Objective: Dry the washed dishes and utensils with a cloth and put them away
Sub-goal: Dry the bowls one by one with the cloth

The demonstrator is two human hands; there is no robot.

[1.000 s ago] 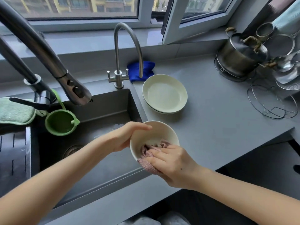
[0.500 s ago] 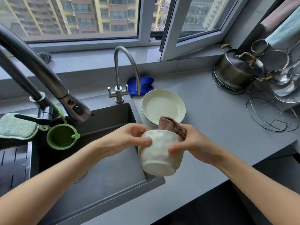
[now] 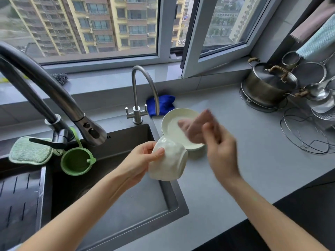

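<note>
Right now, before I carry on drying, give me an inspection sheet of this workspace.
Surface: grey counter, beside a dark sink.
Job's things: white bowl, held tilted; pinkish cloth, motion-blurred; stacked plates behind.
Clutter: blue cloth, green sponge, green strainer, lidded pot, wire rack, ladles.
Grippers: left hand grips bowl; right hand holds cloth.
Cables: nothing seen.
Surroundings: two faucets, window partly open.

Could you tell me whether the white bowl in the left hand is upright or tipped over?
Tipped. The white bowl lies on its side in the left hand, base ring toward the right, mouth turned away from the camera.
</note>
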